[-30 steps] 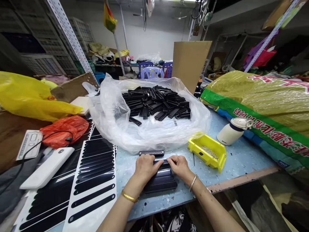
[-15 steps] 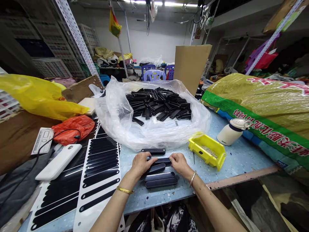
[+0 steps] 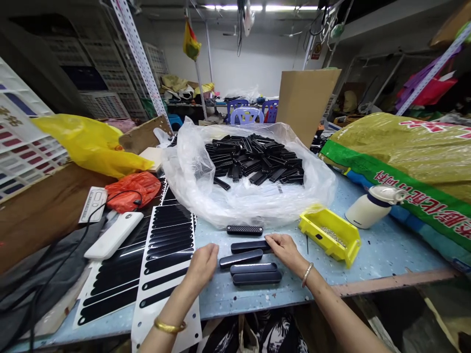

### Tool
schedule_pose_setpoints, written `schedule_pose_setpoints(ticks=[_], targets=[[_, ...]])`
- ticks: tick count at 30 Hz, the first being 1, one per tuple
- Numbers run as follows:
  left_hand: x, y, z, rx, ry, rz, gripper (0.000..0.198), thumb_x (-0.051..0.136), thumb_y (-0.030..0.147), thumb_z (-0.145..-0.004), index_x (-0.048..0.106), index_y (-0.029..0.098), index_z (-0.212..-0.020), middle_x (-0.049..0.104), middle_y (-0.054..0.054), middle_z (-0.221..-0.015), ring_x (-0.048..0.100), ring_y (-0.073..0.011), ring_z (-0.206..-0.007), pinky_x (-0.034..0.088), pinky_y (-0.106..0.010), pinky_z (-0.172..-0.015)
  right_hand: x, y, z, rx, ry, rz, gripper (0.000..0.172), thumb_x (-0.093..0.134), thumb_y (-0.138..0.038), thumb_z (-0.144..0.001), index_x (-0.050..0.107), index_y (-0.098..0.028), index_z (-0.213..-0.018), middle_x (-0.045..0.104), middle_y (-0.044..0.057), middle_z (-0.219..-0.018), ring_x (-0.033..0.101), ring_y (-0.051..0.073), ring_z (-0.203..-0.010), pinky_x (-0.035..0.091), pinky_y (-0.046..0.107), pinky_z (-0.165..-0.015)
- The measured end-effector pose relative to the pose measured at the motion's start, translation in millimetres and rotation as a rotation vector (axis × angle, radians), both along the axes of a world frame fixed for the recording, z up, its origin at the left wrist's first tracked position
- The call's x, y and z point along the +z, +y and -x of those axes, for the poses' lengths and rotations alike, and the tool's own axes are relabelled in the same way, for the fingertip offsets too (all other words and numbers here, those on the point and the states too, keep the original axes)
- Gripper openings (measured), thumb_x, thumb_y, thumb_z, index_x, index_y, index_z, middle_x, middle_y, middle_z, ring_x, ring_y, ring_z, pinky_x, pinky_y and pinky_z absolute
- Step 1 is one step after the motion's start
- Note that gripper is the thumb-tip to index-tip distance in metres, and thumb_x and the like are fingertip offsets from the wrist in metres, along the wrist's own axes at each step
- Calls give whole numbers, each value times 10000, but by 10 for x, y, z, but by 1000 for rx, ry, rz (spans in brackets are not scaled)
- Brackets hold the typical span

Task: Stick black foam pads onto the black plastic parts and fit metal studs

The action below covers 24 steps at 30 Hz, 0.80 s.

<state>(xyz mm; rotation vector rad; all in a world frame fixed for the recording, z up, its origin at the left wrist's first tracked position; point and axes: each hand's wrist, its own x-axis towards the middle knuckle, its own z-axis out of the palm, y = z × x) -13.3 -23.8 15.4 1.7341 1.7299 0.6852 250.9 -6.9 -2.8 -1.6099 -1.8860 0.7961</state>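
Along the speckled blue workbench [image 3: 371, 260], the right hand [image 3: 285, 251] lies open with its fingertips on a black plastic bar [image 3: 250, 246], while the open left hand [image 3: 201, 267] sits just beside the other bars [image 3: 253, 267], laid side by side within easy reach.

Hidden and cut off
The right hand [image 3: 286, 252] covers one end of a black bar [image 3: 248, 246]; silvery bits [image 3: 333, 236] in the yellow bin [image 3: 348, 245] are too small to tell; the bottom edge cuts off the white sheet [image 3: 167, 321].

The person's left hand [image 3: 201, 267] and right hand [image 3: 287, 252] are bare, on bare forearms. A shiny gold bangle [image 3: 170, 326] circles the left wrist; a slim silver bangle [image 3: 307, 274] circles the right wrist.
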Motion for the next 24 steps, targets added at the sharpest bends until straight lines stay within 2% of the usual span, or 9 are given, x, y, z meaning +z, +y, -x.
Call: schedule_pose_setpoints(ticks=[3,6,11,13,16,18,20,22,24], targets=[[-22,-78,-220,-61,-4,-4,382,328,396,-888,475,229,-578,482,24,-455,520,-163,-453,348,-266,-522,-15,10,11,35,-19,-32,433,409,-391,-867,519,-175,-508,427,-37,-487,432,115,-510,274,215,-508],[-61,-9,-421,-89,17,-43,368,341,361,-875,430,231,-542,514,-8,-518,531,-177,-558,345,-282,-584,-26,-3,-30,49,-33,-33,448,425,-384,-859,515,-172,-474,420,-38,-464,436,112,-500,291,212,-509],[-25,17,-450,-127,35,-66,378,371,348,-857,429,226,-504,505,-7,-498,493,-164,-536,325,-284,-581,-8,-91,-167,62,-76,-68,406,468,-404,-853,645,-174,-570,558,-2,-514,544,157,-567,394,241,-577],[55,-78,-291,-103,45,-82,390,353,365,-872,470,224,-528,521,-11,-505,490,-165,-531,326,-285,-573,22,-140,-228,-6,-106,-151,381,454,-413,-870,721,-172,-743,654,42,-630,608,196,-647,443,278,-633],[198,-318,184,5,84,-152,350,392,405,-866,587,218,-642,615,-22,-596,533,-167,-562,359,-276,-581,133,-263,-269,-149,-102,-326,389,429,-409,-903,727,-160,-916,705,104,-759,648,231,-720,480,327,-692],[254,-510,605,242,168,-196,253,486,412,-804,654,224,-779,692,-30,-713,596,-182,-631,392,-272,-604,239,-408,-197,-138,-50,-408,347,449,-389,-913,716,-168,-893,698,101,-737,644,217,-677,487,318,-663],[252,-696,1000,551,310,-168,236,545,428,-741,657,220,-748,668,-32,-607,592,-209,-586,380,-285,-555,337,-599,-9,-19,19,-439,274,482,-340,-917,702,-185,-866,673,72,-690,625,189,-615,476,291,-602],[199,-846,1272,660,277,-122,214,558,404,-723,645,213,-684,679,-40,-601,616,-218,-599,405,-285,-547,393,-797,275,158,66,-405,215,500,-278,-921,691,-201,-859,625,39,-639,588,161,-559,447,270,-548],[119,-930,1387,685,78,-102,212,558,389,-717,638,198,-674,686,-40,-599,631,-203,-576,443,-276,-531,397,-944,604,339,106,-340,193,495,-230,-921,685,-198,-902,623,46,-692,601,162,-613,459,267,-583]])
